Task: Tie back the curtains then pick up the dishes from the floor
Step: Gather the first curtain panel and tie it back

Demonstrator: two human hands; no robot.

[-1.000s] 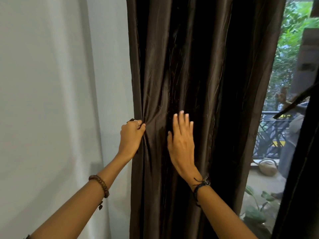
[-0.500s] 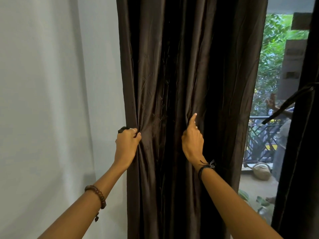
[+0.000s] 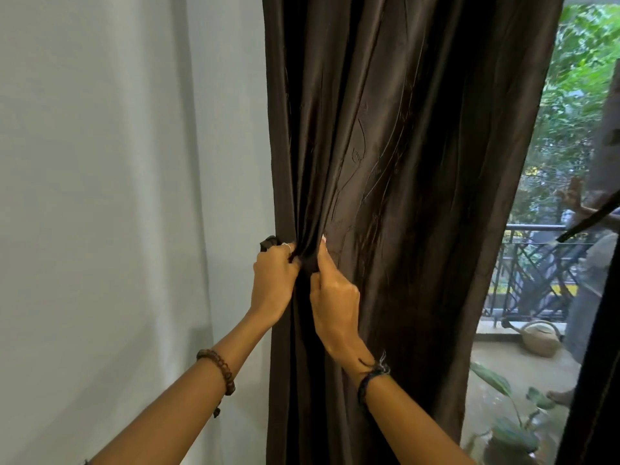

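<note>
The dark curtain (image 3: 396,196), hanging beside the wall (image 3: 117,196), is gathered at its left edge, folds being pinched by the left hand (image 3: 273,283) and bunched by the curled right hand (image 3: 335,297), presumably for tying back; no dishes are visible.

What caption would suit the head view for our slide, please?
Both hands, left hand and right hand, gather the dark curtain beside the wall.

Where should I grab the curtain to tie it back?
Grip the curtain at its gathered waist, where both hands already bunch it: the left hand at the wall-side edge, the right hand beside it. Probably come from the window side, sweeping the loose folds toward the wall.
</note>
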